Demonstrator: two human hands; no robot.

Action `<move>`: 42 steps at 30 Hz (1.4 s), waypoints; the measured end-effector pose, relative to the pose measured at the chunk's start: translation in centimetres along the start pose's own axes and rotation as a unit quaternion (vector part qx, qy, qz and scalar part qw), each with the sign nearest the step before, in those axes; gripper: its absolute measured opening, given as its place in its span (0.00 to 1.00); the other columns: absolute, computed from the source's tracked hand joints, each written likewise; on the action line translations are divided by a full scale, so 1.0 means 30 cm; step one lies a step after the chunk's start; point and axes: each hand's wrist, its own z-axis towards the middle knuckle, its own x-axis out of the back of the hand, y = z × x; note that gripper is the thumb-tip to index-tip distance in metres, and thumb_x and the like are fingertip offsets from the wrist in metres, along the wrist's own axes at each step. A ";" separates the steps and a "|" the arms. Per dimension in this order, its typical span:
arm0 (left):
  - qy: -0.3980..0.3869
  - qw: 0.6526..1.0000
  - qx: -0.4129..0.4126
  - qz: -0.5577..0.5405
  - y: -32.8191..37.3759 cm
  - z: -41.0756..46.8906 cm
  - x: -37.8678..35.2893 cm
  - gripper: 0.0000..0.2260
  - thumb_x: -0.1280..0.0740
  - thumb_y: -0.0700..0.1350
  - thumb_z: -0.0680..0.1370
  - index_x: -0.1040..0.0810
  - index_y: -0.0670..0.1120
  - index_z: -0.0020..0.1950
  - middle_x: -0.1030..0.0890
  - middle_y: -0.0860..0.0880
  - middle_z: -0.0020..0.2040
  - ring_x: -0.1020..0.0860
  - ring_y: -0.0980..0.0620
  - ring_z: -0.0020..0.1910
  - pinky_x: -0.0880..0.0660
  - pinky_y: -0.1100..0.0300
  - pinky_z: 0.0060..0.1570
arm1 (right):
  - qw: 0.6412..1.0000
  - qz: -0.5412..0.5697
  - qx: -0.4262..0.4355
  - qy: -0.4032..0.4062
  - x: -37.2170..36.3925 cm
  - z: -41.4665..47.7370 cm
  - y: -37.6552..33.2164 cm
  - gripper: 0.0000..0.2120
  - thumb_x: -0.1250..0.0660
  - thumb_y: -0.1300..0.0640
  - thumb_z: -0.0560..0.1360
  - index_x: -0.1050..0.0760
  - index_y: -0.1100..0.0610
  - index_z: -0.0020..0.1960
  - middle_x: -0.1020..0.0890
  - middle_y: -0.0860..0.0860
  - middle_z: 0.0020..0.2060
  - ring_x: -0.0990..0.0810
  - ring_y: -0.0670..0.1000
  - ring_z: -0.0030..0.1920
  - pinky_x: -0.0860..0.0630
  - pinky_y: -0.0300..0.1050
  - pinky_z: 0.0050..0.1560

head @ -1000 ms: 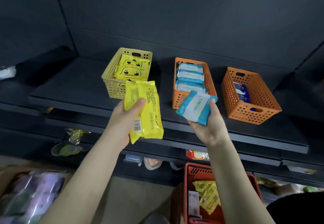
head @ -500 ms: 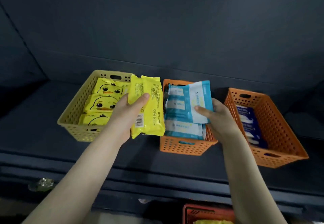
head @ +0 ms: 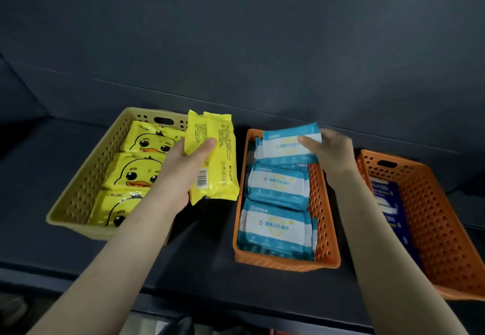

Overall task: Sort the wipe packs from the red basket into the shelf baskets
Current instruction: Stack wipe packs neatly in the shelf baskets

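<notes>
Gripping one yellow wipe pack (head: pixel 212 156), barcode side up, the left hand (head: pixel 183 174) holds it with the thumb across its face. The pack sits at centre frame over the right rim of the yellow basket (head: pixel 78 198), not yet inside. The right hand (head: pixel 333 151) pinches one blue-and-white wipe pack (head: pixel 288 143) over the far end of the middle orange basket (head: pixel 324 203). The step in hand appears to be placement of both packs. The next move calls for lowering each pack flat into its matching basket, then releasing. Count: three baskets on the shelf (head: pixel 196 256); three duck-printed packs (head: pixel 136 174) in the yellow basket; two face-up stored packs (head: pixel 278 185) in the middle one, with edges of more beneath. The dark blue packs (head: pixel 391 203) in the right orange basket (head: pixel 433 216) cannot be counted.
</notes>
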 end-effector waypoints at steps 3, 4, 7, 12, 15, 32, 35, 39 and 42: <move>0.002 1.000 0.013 0.002 -0.005 0.028 -0.013 0.09 0.28 0.54 0.75 0.21 0.56 0.54 0.15 0.53 0.52 0.17 0.50 0.51 0.21 0.44 0.55 | 0.998 -0.045 -0.042 0.000 -0.031 0.029 0.043 0.06 0.25 0.54 0.71 0.18 0.56 0.43 0.14 0.52 0.40 0.14 0.52 0.42 0.17 0.50 0.43; 0.001 1.000 0.016 0.005 -0.008 0.036 -0.017 0.10 0.29 0.54 0.75 0.21 0.56 0.55 0.15 0.53 0.52 0.17 0.49 0.52 0.21 0.43 0.55 | 0.996 -0.072 -0.046 0.007 -0.043 0.033 0.052 0.08 0.25 0.53 0.70 0.19 0.57 0.44 0.14 0.52 0.39 0.15 0.53 0.42 0.17 0.50 0.43; 0.003 1.000 0.023 0.005 -0.014 0.053 -0.024 0.10 0.29 0.54 0.75 0.21 0.56 0.55 0.15 0.52 0.52 0.17 0.49 0.51 0.20 0.44 0.53 | 0.987 -0.162 -0.009 0.021 -0.078 0.033 0.070 0.11 0.26 0.52 0.71 0.20 0.58 0.47 0.16 0.49 0.40 0.17 0.48 0.41 0.28 0.31 0.32; 0.011 1.000 0.029 0.003 -0.014 0.079 -0.035 0.08 0.28 0.55 0.75 0.21 0.57 0.51 0.15 0.53 0.50 0.16 0.48 0.50 0.20 0.45 0.51 | 0.969 -0.239 0.057 0.006 -0.110 0.018 0.082 0.28 0.26 0.53 0.72 0.30 0.58 0.68 0.24 0.54 0.63 0.26 0.53 0.62 0.29 0.39 0.60; 0.023 0.999 0.040 0.006 -0.014 0.083 -0.043 0.12 0.29 0.59 0.73 0.22 0.58 0.53 0.16 0.52 0.53 0.17 0.48 0.51 0.21 0.43 0.54 | 0.955 -0.290 0.054 -0.016 -0.117 0.028 0.086 0.27 0.26 0.51 0.73 0.28 0.59 0.68 0.27 0.56 0.63 0.30 0.57 0.65 0.31 0.47 0.64; -0.080 0.973 0.056 -0.207 0.070 0.078 0.156 0.19 0.40 0.53 0.82 0.27 0.47 0.70 0.20 0.45 0.63 0.21 0.45 0.62 0.30 0.43 0.66 | 0.966 -0.057 -0.044 -0.249 -0.405 -0.197 -0.227 0.20 0.47 0.37 0.80 0.23 0.48 0.56 0.16 0.44 0.48 0.17 0.46 0.33 0.29 0.37 0.28; -0.095 0.978 0.049 -0.179 0.092 0.086 0.228 0.20 0.40 0.55 0.81 0.28 0.49 0.70 0.20 0.46 0.63 0.21 0.46 0.62 0.31 0.43 0.67 | 0.934 0.097 -0.181 -0.292 -0.479 -0.233 -0.277 0.22 0.46 0.39 0.81 0.23 0.55 0.59 0.14 0.51 0.48 0.15 0.52 0.34 0.25 0.38 0.27; -0.072 0.996 0.017 -0.056 0.134 0.108 0.365 0.34 0.30 0.67 0.66 0.31 0.58 0.69 0.21 0.55 0.64 0.24 0.52 0.64 0.33 0.45 0.68 | 0.934 0.209 -0.200 -0.211 -0.629 -0.272 -0.333 0.22 0.41 0.44 0.81 0.22 0.62 0.59 0.14 0.57 0.48 0.14 0.55 0.44 0.17 0.42 0.42; -0.110 0.991 0.033 -0.065 0.155 0.127 0.447 0.42 0.33 0.74 0.58 0.31 0.60 0.70 0.23 0.56 0.65 0.25 0.53 0.64 0.31 0.46 0.64 | 0.965 0.168 -0.152 -0.133 -0.728 -0.315 -0.324 0.25 0.38 0.44 0.79 0.21 0.67 0.56 0.16 0.62 0.47 0.14 0.56 0.48 0.18 0.41 0.45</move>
